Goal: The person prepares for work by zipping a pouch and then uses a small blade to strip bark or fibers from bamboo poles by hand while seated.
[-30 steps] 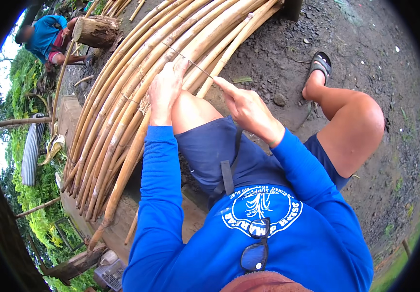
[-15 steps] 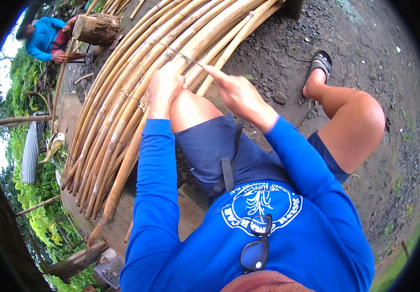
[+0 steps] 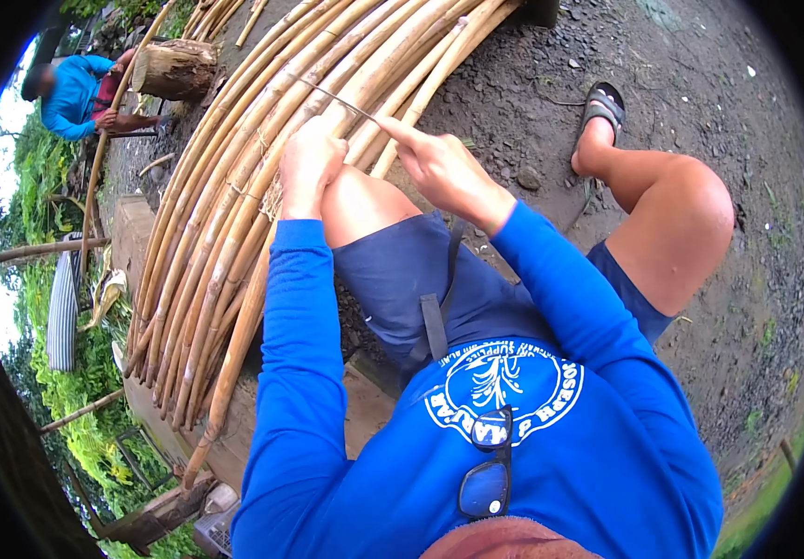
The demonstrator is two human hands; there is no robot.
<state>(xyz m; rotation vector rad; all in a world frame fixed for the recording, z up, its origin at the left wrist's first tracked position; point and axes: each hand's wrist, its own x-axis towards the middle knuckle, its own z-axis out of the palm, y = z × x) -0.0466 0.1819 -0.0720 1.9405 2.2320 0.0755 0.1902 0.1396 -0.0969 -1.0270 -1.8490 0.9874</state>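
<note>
Many long tan bamboo poles [image 3: 225, 158] lie side by side, running from the far right down to the near left. My left hand [image 3: 312, 160] is closed in a fist over the nearer poles, beside my left knee; one pole appears to pass beneath its fingers, though the grip is partly hidden. My right hand [image 3: 439, 172] is closed on a long thin dark tool [image 3: 327, 95], perhaps a blade, with the forefinger stretched along it. The tool slants across the poles, its tip beyond my left hand. Pale shredded fibres [image 3: 270, 197] show on the poles near my left wrist.
A person in blue [image 3: 76, 93] sits at the far left, holding a slim pole, next to a thick log [image 3: 177, 70]. My sandalled foot [image 3: 599, 121] rests on dark gravelly ground [image 3: 514, 93]. Corrugated sheeting [image 3: 63, 303] stands among plants on the left.
The whole view has shifted slightly. Both my hands keep nearly the same pose, with the tool still lying across the poles. The other person's lower hand has moved down a little.
</note>
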